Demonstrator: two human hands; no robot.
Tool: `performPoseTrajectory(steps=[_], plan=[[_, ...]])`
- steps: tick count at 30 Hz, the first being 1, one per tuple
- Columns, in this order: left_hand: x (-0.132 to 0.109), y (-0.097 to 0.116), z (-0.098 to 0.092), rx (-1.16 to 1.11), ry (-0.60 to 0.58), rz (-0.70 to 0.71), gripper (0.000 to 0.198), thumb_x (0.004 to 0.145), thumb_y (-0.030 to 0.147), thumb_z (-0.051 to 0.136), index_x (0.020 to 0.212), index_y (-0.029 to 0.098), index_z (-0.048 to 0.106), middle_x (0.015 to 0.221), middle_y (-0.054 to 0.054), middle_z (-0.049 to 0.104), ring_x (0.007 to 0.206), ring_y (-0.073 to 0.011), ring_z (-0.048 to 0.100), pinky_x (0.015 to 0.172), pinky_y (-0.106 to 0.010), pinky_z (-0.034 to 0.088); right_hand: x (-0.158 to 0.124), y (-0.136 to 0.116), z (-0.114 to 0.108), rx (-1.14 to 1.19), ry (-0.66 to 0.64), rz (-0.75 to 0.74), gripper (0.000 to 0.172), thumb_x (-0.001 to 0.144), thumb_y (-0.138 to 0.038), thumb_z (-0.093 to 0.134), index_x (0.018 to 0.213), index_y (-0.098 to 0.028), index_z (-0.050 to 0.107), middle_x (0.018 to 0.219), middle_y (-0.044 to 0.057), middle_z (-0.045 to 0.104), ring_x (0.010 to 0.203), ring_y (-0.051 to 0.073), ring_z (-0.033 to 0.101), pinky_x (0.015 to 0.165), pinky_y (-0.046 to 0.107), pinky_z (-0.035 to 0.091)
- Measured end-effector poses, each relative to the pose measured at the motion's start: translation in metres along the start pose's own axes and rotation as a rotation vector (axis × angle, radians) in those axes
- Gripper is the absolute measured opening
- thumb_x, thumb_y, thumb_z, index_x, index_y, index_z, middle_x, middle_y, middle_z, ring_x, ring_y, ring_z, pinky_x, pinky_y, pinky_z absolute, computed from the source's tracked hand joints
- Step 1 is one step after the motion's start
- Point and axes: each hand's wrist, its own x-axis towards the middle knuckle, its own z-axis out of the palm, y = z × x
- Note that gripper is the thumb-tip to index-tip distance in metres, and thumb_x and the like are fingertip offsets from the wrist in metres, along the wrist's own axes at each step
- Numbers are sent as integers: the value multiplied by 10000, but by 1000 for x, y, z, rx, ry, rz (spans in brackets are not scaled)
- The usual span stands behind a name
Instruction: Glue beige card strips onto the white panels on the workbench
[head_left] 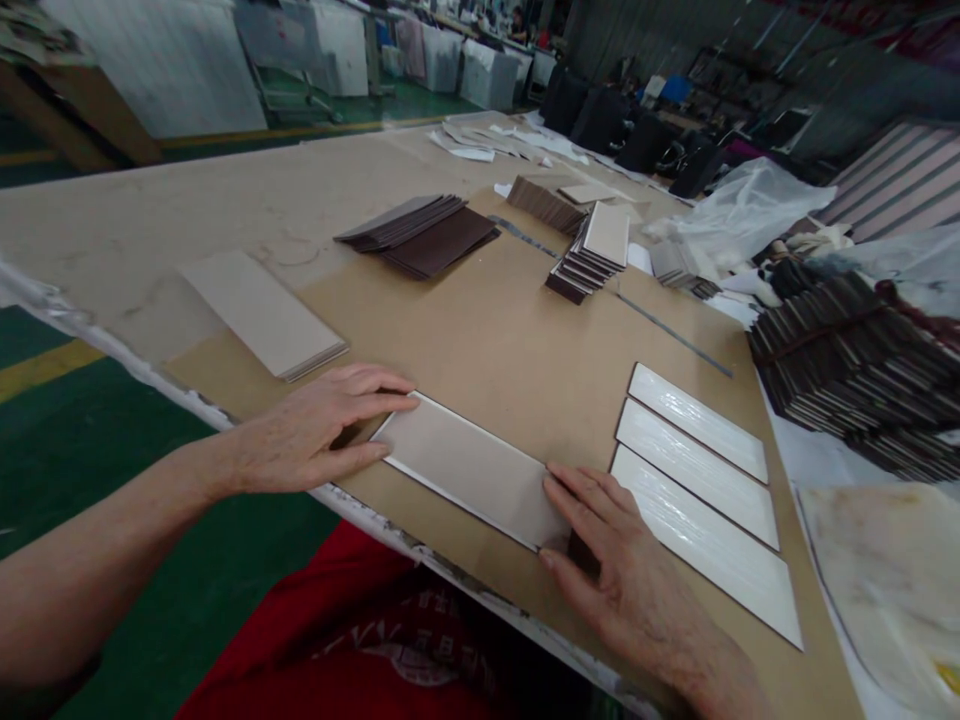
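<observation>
A long grey-beige panel with pale edges (pixel 469 465) lies flat on brown board (pixel 480 350) near the table's front edge. My left hand (pixel 322 425) holds its left end, thumb and fingers on opposite corners. At the right end, my right hand (pixel 611 560) grips the panel the same way. Three glossy white panels (pixel 709 545) lie side by side to the right of it. Behind my left hand is a thin stack of grey boards (pixel 262 315).
Dark brown sheets (pixel 427 235) and a stack of narrow boards (pixel 592 250) stand further back. Bundled dark boards (pixel 855 360) and clear plastic (pixel 750 210) line the right side. A whitish sheet (pixel 885 590) lies at the right front.
</observation>
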Motion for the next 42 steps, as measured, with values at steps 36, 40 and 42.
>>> performPoseTrajectory(steps=[36,40,42], plan=[[1,7,-2,136,-31,4,470,974,306,561,1435,286,477,1497,-51,438,1378,-304,395,1161,-509,338,-3,-17,0,-127,-74,22,561,938,-228,507,1489,-124,486,1614,129,364,1375,334,396,1148,563,382],[5,14,-4,243,-72,26,465,965,320,543,1424,261,494,1421,-61,526,1313,-296,456,1151,-504,338,2,-25,2,-104,-55,-7,533,969,-205,457,1469,-23,486,1494,173,497,1284,304,476,1161,463,409],[7,19,-3,297,-68,73,478,967,365,545,1433,273,499,1363,-74,580,1264,-304,497,1152,-541,318,4,-31,3,-125,-43,-11,532,988,-251,470,1475,-38,489,1499,195,488,1303,333,470,1154,479,416]])
